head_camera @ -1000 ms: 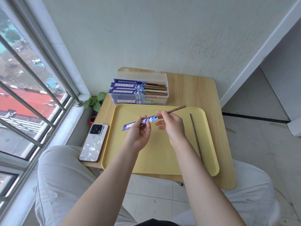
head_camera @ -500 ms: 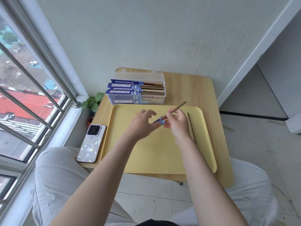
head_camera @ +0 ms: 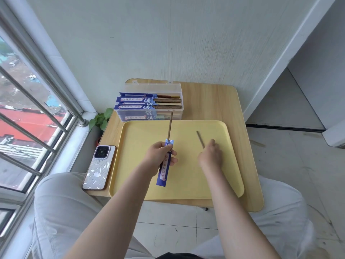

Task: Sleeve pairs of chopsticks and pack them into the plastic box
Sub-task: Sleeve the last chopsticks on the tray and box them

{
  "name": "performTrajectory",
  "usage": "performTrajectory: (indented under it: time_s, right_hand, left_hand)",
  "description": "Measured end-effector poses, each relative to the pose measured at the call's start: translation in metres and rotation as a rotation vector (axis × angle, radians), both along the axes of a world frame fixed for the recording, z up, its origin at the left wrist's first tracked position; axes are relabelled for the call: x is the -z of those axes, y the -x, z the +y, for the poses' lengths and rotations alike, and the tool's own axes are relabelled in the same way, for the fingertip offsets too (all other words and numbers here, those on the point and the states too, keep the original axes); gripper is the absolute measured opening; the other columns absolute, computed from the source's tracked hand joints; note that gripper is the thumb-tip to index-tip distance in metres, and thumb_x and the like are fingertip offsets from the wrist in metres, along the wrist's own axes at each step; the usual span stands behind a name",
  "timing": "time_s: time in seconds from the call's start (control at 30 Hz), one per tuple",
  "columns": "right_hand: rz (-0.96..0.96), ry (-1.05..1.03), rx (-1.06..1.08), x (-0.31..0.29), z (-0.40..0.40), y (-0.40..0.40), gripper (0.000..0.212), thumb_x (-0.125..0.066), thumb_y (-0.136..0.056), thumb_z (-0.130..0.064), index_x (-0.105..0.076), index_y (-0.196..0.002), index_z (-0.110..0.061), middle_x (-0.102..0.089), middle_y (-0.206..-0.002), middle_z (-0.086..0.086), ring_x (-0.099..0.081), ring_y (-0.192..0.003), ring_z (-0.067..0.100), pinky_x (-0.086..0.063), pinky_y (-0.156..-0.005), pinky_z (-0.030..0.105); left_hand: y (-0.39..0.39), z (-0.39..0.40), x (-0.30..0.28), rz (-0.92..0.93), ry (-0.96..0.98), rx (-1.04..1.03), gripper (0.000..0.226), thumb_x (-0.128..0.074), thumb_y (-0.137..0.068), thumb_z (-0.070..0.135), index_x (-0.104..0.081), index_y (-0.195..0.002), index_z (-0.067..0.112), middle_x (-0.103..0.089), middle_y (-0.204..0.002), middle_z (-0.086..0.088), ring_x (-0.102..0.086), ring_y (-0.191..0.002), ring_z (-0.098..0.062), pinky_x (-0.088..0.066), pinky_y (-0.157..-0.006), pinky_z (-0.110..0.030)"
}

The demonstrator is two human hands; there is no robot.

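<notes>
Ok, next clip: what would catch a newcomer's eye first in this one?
Probably the blue paper sleeve gripped in the left hand over the middle of the yellow tray, one dark chopstick sticking out of its top. Next, the right hand reaching onto the loose chopstick on the tray's right side. Behind the tray, the clear plastic box already holds a stack of sleeved pairs.

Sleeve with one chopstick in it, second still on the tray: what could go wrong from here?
1. The left hand grips the sleeve mid-length with its open end up; squeezing may flatten the mouth and block the second chopstick.
2. The right hand reaches the thin second chopstick lying flat on the tray; it could slip or roll during pickup.
</notes>
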State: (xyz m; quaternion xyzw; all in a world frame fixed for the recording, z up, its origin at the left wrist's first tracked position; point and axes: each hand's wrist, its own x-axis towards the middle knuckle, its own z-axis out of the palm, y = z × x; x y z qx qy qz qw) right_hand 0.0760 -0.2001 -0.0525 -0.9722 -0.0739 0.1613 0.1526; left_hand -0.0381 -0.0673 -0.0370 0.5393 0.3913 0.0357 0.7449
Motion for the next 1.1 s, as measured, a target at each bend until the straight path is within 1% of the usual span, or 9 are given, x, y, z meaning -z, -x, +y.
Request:
performTrajectory:
  time_s: [0.13,0.23,0.33,0.4,0.53,0.63,0.73,0.87,1.1]
  right_hand:
    - [-0.033,-0.069,-0.266,0.001,0.018,0.014,0.048,-0.044,-0.098,0.0,-0.03,-0.143,-0.012,-0.056,-0.123,0.015,-0.057,-0.107,0.034,-0.044,-0.075,0.037]
    - [-0.025,-0.324,-0.303,-0.004,0.022,0.019,0.047,-0.043,-0.097,-0.001,-0.038,-0.14,-0.021,-0.058,-0.101,0.006,-0.054,-0.077,0.022,-0.037,-0.059,0.031]
    - [0.102,-0.66,-0.13,-0.01,0.025,0.019,0.032,-0.042,-0.092,0.0,-0.061,-0.108,-0.021,-0.05,-0.075,-0.004,-0.046,-0.061,0.014,-0.036,-0.052,0.025]
    - [0.221,-0.846,0.032,-0.014,0.026,0.016,0.034,-0.041,-0.089,-0.001,-0.068,-0.095,-0.021,-0.053,-0.07,-0.002,-0.047,-0.058,0.016,-0.041,-0.053,0.024]
    - [0.493,-1.202,0.308,-0.02,0.023,0.007,0.041,-0.041,-0.09,0.007,-0.073,-0.096,-0.018,-0.065,-0.079,0.006,-0.054,-0.057,0.014,-0.043,-0.055,0.024]
    - [0.617,-1.398,0.349,-0.025,0.018,0.002,0.023,-0.056,-0.094,0.006,-0.067,-0.101,-0.012,-0.072,-0.088,0.007,-0.063,-0.065,0.016,-0.045,-0.059,0.022]
    - [0.599,-1.438,0.298,-0.03,0.02,0.004,0.005,-0.062,-0.098,-0.008,-0.066,-0.1,-0.008,-0.074,-0.085,0.009,-0.067,-0.066,0.018,-0.051,-0.061,0.024]
    - [0.367,-1.26,0.206,-0.037,0.029,0.005,0.022,-0.056,-0.103,-0.021,-0.07,-0.088,-0.013,-0.059,-0.06,-0.002,-0.05,-0.052,0.016,-0.042,-0.054,0.027]
    - [0.252,-1.156,0.086,-0.044,0.039,0.008,0.027,-0.051,-0.104,-0.023,-0.066,-0.084,-0.013,-0.058,-0.06,-0.001,-0.05,-0.052,0.017,-0.044,-0.055,0.031]
  left_hand:
    - [0.0,-0.002,0.001,0.008,0.004,-0.004,0.011,-0.055,-0.102,0.014,-0.054,-0.105,0.003,-0.066,-0.076,-0.012,-0.058,-0.051,-0.024,-0.048,-0.052,-0.031]
    - [0.004,0.001,-0.001,0.005,0.023,-0.023,0.014,-0.057,-0.101,0.015,-0.057,-0.107,0.002,-0.067,-0.077,-0.012,-0.057,-0.053,-0.023,-0.049,-0.053,-0.031]
    - [0.01,0.007,-0.002,-0.015,0.047,-0.021,0.022,-0.059,-0.1,0.019,-0.06,-0.113,0.001,-0.071,-0.087,-0.012,-0.066,-0.065,-0.024,-0.053,-0.058,-0.03]
    - [0.013,0.01,-0.002,-0.029,0.048,-0.01,0.024,-0.059,-0.1,0.02,-0.06,-0.114,0.001,-0.072,-0.091,-0.012,-0.068,-0.07,-0.024,-0.054,-0.06,-0.03]
    - [0.016,0.015,-0.001,-0.029,0.024,-0.018,0.014,-0.06,-0.1,0.019,-0.061,-0.107,0.006,-0.073,-0.087,-0.01,-0.067,-0.067,-0.022,-0.056,-0.066,-0.033]
    - [0.016,0.018,0.0,-0.007,-0.019,-0.031,0.009,-0.059,-0.1,0.015,-0.062,-0.102,0.007,-0.07,-0.081,-0.009,-0.063,-0.065,-0.023,-0.052,-0.071,-0.035]
    - [0.015,0.019,-0.002,0.036,-0.075,-0.016,0.01,-0.059,-0.096,0.014,-0.065,-0.095,0.006,-0.065,-0.074,-0.009,-0.054,-0.058,-0.023,-0.047,-0.066,-0.032]
    - [0.013,0.019,-0.008,0.108,-0.21,0.031,0.013,-0.053,-0.091,0.011,-0.063,-0.085,0.005,-0.059,-0.067,-0.008,-0.048,-0.057,-0.021,-0.044,-0.06,-0.03]
    - [0.012,0.016,-0.016,0.071,-0.305,0.088,0.022,-0.047,-0.087,0.006,-0.068,-0.088,0.002,-0.059,-0.073,-0.008,-0.05,-0.066,-0.023,-0.042,-0.062,-0.031]
